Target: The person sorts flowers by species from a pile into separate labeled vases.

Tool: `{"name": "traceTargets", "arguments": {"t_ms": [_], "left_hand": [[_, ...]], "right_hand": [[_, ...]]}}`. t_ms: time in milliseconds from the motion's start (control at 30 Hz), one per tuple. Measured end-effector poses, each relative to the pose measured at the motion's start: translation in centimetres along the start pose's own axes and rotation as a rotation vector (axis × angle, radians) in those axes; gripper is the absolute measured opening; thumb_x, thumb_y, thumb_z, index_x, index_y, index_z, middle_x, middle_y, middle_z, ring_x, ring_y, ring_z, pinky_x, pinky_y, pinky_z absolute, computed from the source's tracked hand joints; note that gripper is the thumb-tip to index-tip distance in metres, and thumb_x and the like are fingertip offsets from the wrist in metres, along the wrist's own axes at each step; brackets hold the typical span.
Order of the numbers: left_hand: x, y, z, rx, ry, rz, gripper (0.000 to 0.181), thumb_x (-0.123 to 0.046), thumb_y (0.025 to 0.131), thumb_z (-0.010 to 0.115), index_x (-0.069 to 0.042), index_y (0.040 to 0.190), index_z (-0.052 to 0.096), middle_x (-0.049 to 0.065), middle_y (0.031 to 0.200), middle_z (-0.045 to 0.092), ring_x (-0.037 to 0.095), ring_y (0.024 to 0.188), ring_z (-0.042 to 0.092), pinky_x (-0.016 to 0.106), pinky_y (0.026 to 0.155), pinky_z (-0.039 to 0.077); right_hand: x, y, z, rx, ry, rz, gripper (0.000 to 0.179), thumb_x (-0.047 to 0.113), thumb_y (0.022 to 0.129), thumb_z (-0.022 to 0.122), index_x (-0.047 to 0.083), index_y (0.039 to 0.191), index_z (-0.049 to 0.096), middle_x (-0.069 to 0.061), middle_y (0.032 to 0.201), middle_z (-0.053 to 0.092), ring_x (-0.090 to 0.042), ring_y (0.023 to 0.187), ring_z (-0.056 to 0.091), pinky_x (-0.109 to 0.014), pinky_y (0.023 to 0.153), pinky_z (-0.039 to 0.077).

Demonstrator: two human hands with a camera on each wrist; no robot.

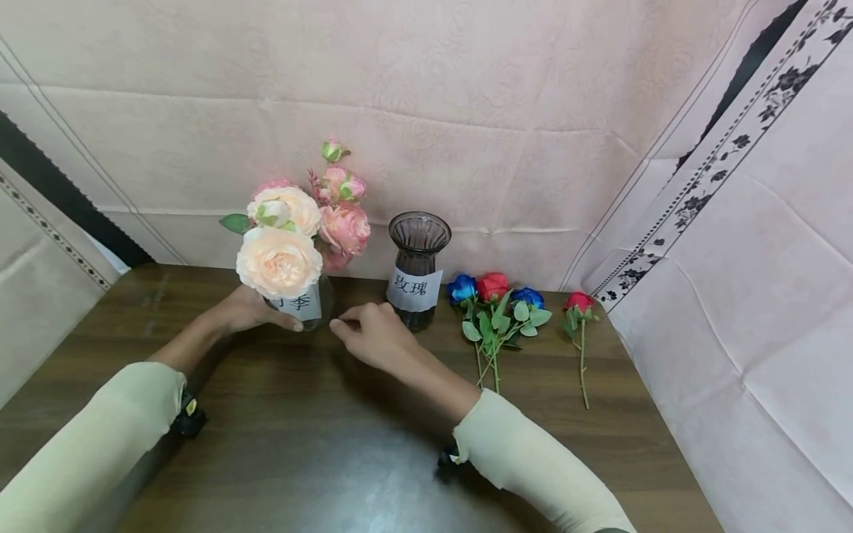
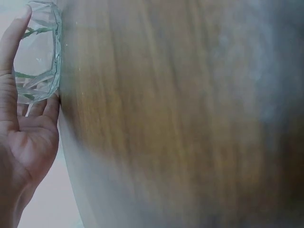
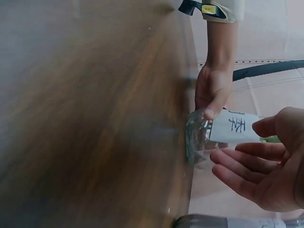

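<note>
At the back left of the table stands a clear glass vase (image 1: 325, 300) with a white paper label, full of cream and pink flowers (image 1: 280, 263). My left hand (image 1: 252, 309) holds it low on its left side, thumb across the front; in the left wrist view the fingers curl round behind the glass base (image 2: 45, 57). My right hand (image 1: 380, 337) is just right of this vase, its fingers loosely bent and nothing in them, as the right wrist view shows. Behind and right of that hand is a dark glass vase (image 1: 417, 255) with a label (image 1: 415, 289), holding no flowers.
Right of the dark vase lie two blue roses and a red rose (image 1: 493, 287) with green stems. Another red rose (image 1: 579, 302) lies alone near the table's right edge. Pale cloth (image 1: 466, 111) hangs behind the brown wooden table (image 1: 300, 444) and at both sides.
</note>
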State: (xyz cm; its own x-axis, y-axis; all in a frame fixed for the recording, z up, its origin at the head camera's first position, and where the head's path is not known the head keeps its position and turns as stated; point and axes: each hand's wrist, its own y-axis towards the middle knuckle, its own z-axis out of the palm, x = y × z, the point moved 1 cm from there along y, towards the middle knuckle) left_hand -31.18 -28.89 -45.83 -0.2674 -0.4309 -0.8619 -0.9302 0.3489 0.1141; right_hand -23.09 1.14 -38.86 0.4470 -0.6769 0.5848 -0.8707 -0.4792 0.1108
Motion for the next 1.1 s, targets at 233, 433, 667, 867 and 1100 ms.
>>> {"name": "traceTargets", "arguments": {"t_ms": [233,433,667,867,1100], "left_hand": [[-0.3,-0.3,-0.1,0.000,-0.027,-0.007,0.125,-0.002,0.074,0.105,-0.017,0.173,0.031,0.012,0.170,0.047,0.022,0.155,0.044,0.066,0.135,0.026],[-0.5,-0.4,-0.1,0.019,-0.018,0.012,0.121,-0.003,0.075,0.104,-0.016,0.173,0.033,0.009,0.169,0.050,0.006,0.147,0.047,0.061,0.134,0.030],[-0.7,-1.1,-0.5,-0.034,-0.054,0.005,0.117,-0.004,0.084,0.099,-0.026,0.175,0.029,-0.003,0.164,0.050,0.003,0.140,0.050,0.022,0.115,0.044],[-0.9,-2.1,-1.2,-0.057,-0.066,-0.044,0.112,-0.010,0.091,0.095,-0.024,0.178,0.026,0.003,0.168,0.050,0.014,0.151,0.049,0.030,0.127,0.039],[-1.1,-3.3,-1.4,-0.151,0.016,-0.099,0.127,-0.024,0.089,0.099,-0.028,0.183,0.014,0.014,0.182,0.035,0.040,0.163,0.036,0.073,0.132,0.029]], "right_hand": [[-1.9,-1.7,-1.2,0.061,0.055,-0.005,0.034,0.035,0.115,0.067,0.010,0.126,0.086,-0.003,0.112,0.088,-0.006,0.088,0.079,-0.027,0.084,0.064],[-3.7,-2.9,-2.4,0.080,0.150,0.024,0.031,0.032,0.115,0.066,0.009,0.124,0.085,-0.008,0.093,0.087,-0.015,0.077,0.081,-0.025,0.066,0.055],[-5.5,-4.2,-4.0,0.048,0.221,0.063,0.031,0.029,0.115,0.068,0.004,0.124,0.084,-0.013,0.105,0.087,-0.029,0.090,0.087,-0.026,0.067,0.058],[-7.0,-5.2,-5.4,0.011,0.265,0.084,0.028,0.024,0.114,0.069,0.002,0.120,0.085,-0.016,0.101,0.087,-0.037,0.089,0.086,-0.036,0.072,0.068],[-9.1,-6.7,-7.6,-0.006,0.367,0.139,0.028,0.024,0.114,0.069,0.001,0.117,0.084,-0.024,0.103,0.085,-0.042,0.092,0.085,-0.056,0.086,0.071]]}}
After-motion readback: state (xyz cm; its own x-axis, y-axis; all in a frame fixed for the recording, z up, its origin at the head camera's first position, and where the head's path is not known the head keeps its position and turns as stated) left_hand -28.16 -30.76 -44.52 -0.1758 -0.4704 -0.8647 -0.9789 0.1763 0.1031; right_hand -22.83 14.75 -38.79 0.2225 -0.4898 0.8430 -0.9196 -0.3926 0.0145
